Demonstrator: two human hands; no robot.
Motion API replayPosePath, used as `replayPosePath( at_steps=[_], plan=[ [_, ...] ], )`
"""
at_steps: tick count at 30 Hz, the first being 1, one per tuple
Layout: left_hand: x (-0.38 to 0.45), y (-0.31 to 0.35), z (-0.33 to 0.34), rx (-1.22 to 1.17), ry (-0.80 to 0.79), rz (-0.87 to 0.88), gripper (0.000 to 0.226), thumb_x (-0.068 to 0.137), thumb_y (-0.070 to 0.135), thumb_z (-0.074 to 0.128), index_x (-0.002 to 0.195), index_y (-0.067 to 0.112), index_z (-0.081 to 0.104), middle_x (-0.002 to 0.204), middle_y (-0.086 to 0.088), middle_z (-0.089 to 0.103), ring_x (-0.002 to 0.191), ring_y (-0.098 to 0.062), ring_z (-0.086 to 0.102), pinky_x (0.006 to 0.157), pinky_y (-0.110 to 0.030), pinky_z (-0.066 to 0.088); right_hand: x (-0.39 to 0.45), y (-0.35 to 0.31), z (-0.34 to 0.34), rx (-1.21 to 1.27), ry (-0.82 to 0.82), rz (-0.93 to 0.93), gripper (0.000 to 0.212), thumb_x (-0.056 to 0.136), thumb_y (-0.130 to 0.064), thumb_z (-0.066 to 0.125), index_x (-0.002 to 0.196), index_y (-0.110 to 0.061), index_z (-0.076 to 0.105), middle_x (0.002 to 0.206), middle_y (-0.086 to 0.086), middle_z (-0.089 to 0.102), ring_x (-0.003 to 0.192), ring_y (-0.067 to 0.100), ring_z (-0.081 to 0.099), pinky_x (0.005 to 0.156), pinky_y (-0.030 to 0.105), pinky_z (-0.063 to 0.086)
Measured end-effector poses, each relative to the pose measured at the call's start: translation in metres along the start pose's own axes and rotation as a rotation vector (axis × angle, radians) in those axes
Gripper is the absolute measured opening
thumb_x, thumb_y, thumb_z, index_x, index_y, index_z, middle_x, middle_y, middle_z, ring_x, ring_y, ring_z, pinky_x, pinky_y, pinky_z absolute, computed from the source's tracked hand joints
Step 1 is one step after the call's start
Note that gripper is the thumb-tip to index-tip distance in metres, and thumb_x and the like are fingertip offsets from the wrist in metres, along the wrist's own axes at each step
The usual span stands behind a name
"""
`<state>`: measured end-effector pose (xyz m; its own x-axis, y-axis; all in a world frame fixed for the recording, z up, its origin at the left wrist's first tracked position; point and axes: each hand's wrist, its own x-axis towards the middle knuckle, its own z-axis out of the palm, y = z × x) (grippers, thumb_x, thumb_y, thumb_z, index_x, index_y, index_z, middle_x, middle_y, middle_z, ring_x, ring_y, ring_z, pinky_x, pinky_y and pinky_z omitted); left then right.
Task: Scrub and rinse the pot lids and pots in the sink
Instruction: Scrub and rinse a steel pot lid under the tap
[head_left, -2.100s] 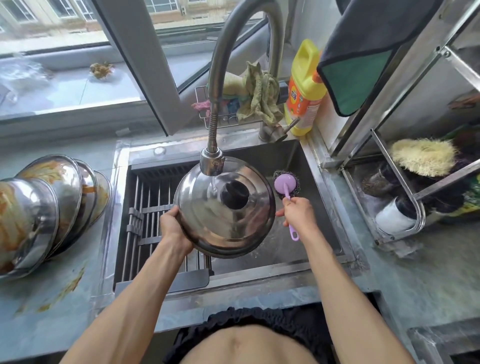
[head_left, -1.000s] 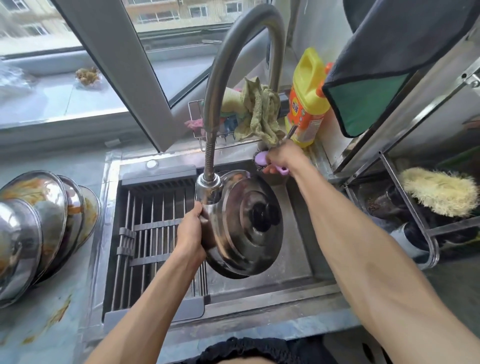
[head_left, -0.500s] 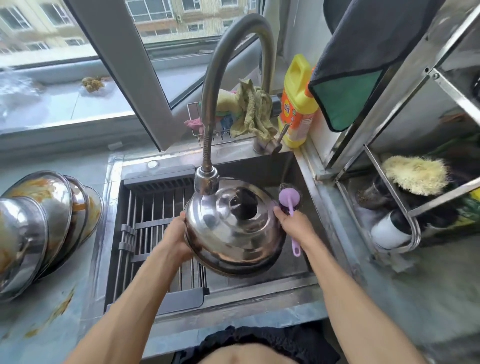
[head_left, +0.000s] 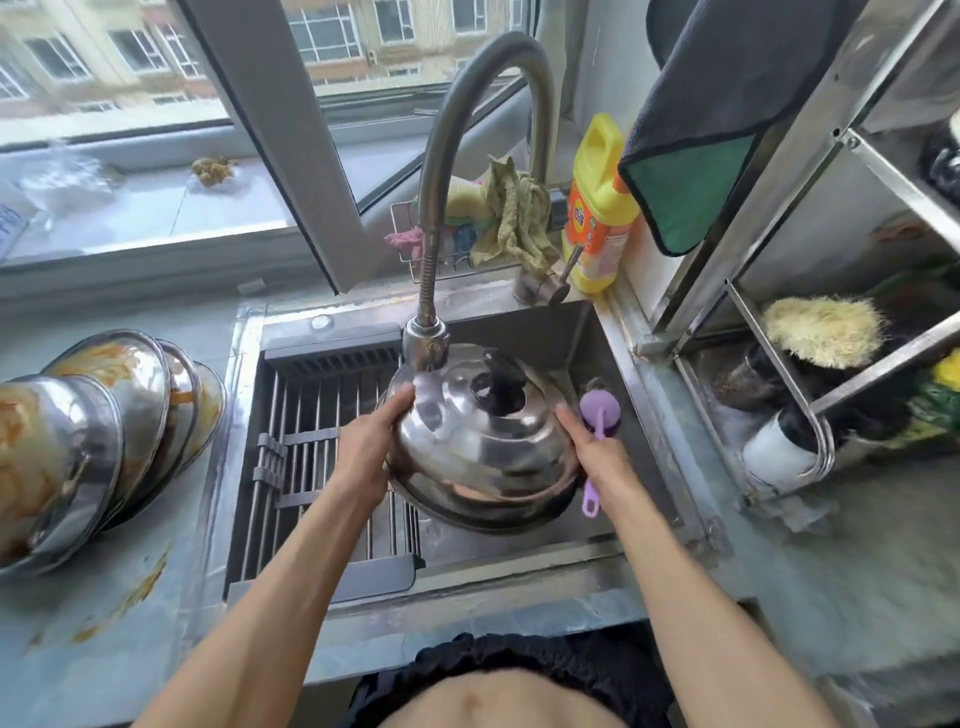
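A domed steel pot lid (head_left: 483, 441) with a black knob (head_left: 496, 387) is held over the sink (head_left: 582, 332), its top facing me, just under the faucet head (head_left: 426, 345). My left hand (head_left: 371, 441) grips the lid's left rim. My right hand (head_left: 592, 447) holds the purple-handled scrubber (head_left: 597, 413) and rests against the lid's right rim. Several dirty steel pots and lids (head_left: 98, 426) lie stacked on the counter at the left, streaked with orange residue.
A slatted drying rack (head_left: 311, 467) covers the sink's left half. Behind the sink stand a yellow detergent bottle (head_left: 597, 208), a faucet handle (head_left: 550, 283) and a wire basket of cloths (head_left: 493, 218). A metal shelf (head_left: 779, 312) with brushes is at the right.
My right hand reached to the faucet handle about a second ago and came back beside the lid with the scrubber. The lid has turned from tilted on edge to knob up.
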<state>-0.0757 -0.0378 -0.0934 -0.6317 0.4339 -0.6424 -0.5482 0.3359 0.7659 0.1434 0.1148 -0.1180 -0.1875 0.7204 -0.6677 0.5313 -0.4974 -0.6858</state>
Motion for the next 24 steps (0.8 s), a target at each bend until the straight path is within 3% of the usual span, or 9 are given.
replayPosePath(
  at_steps=[2,4,7,10,14,15,18,20,24],
  plan=[
    [0.000,-0.006,-0.004,-0.002,-0.038,-0.013,0.055,0.069,0.049,0.087,0.103,0.007,0.079,0.102,-0.016,0.078,0.101,-0.038,0.073,0.094,-0.051,0.058,-0.004,-0.002,-0.004,0.034,0.010,-0.013,0.114,0.066,-0.081,0.066,0.157,-0.023,0.026,0.117,0.017,0.067,0.066,0.018,0.058,0.057,0.023,0.046],
    [0.001,-0.011,-0.007,-0.030,-0.038,-0.084,0.060,0.069,0.049,0.087,0.112,0.008,0.076,0.104,-0.014,0.078,0.096,-0.034,0.074,0.087,-0.047,0.059,-0.003,0.000,-0.003,-0.015,0.014,0.030,0.106,0.073,-0.072,0.068,0.154,-0.012,0.033,0.110,0.017,0.069,0.074,0.021,0.059,0.061,0.029,0.043],
    [0.001,-0.016,-0.009,-0.032,-0.087,-0.074,0.068,0.065,0.052,0.087,0.117,0.009,0.075,0.110,-0.014,0.077,0.102,-0.034,0.073,0.101,-0.050,0.053,-0.001,0.004,-0.001,0.051,0.037,0.014,0.102,0.076,-0.068,0.069,0.150,-0.007,0.037,0.119,0.013,0.066,0.088,0.021,0.061,0.077,0.026,0.043],
    [0.002,-0.014,-0.012,-0.086,-0.171,-0.059,0.060,0.080,0.049,0.080,0.123,0.009,0.073,0.121,-0.016,0.073,0.115,-0.036,0.069,0.108,-0.053,0.049,0.001,-0.001,-0.004,0.103,0.030,0.033,0.096,0.081,-0.072,0.060,0.146,-0.004,0.043,0.132,0.012,0.059,0.109,0.026,0.059,0.090,0.028,0.041],
    [-0.003,-0.008,-0.006,0.179,-0.169,-0.035,0.064,0.088,0.070,0.060,0.121,0.016,0.071,0.115,-0.011,0.076,0.108,-0.030,0.072,0.099,-0.049,0.055,0.003,-0.019,-0.015,0.237,0.038,-0.037,0.085,0.072,-0.068,0.071,0.128,-0.005,0.061,0.117,0.008,0.068,0.107,0.025,0.064,0.101,0.034,0.048],
    [-0.005,-0.007,-0.002,0.247,-0.145,-0.036,0.063,0.092,0.072,0.053,0.118,0.017,0.070,0.112,-0.010,0.076,0.104,-0.030,0.072,0.093,-0.047,0.058,0.002,-0.026,-0.018,0.280,0.015,-0.062,0.085,0.067,-0.067,0.077,0.124,-0.006,0.064,0.112,0.007,0.070,0.105,0.024,0.066,0.101,0.036,0.049],
    [-0.011,-0.003,0.011,0.312,-0.100,-0.056,0.056,0.103,0.063,0.037,0.115,0.015,0.063,0.103,-0.010,0.073,0.092,-0.029,0.073,0.070,-0.037,0.061,0.000,-0.046,-0.026,0.366,-0.022,-0.123,0.119,0.032,-0.073,0.088,0.128,-0.007,0.063,0.103,0.007,0.075,0.097,0.023,0.071,0.095,0.040,0.055],
    [-0.015,-0.002,0.018,0.330,-0.090,-0.049,0.054,0.105,0.058,0.036,0.110,0.011,0.063,0.091,-0.011,0.069,0.073,-0.023,0.069,0.057,-0.033,0.058,-0.002,-0.060,-0.031,0.379,-0.016,-0.169,0.123,0.031,-0.070,0.087,0.134,-0.009,0.058,0.098,0.008,0.075,0.091,0.023,0.073,0.087,0.039,0.059],
    [-0.017,-0.002,0.021,0.549,-0.009,0.142,0.034,0.105,0.038,0.047,0.094,0.012,0.066,0.093,-0.011,0.070,0.086,-0.027,0.066,0.081,-0.041,0.056,-0.012,-0.068,-0.035,0.405,0.050,-0.215,0.093,0.041,-0.059,0.088,0.113,-0.004,0.065,0.093,0.008,0.075,0.086,0.022,0.072,0.083,0.039,0.060]
  ],
)
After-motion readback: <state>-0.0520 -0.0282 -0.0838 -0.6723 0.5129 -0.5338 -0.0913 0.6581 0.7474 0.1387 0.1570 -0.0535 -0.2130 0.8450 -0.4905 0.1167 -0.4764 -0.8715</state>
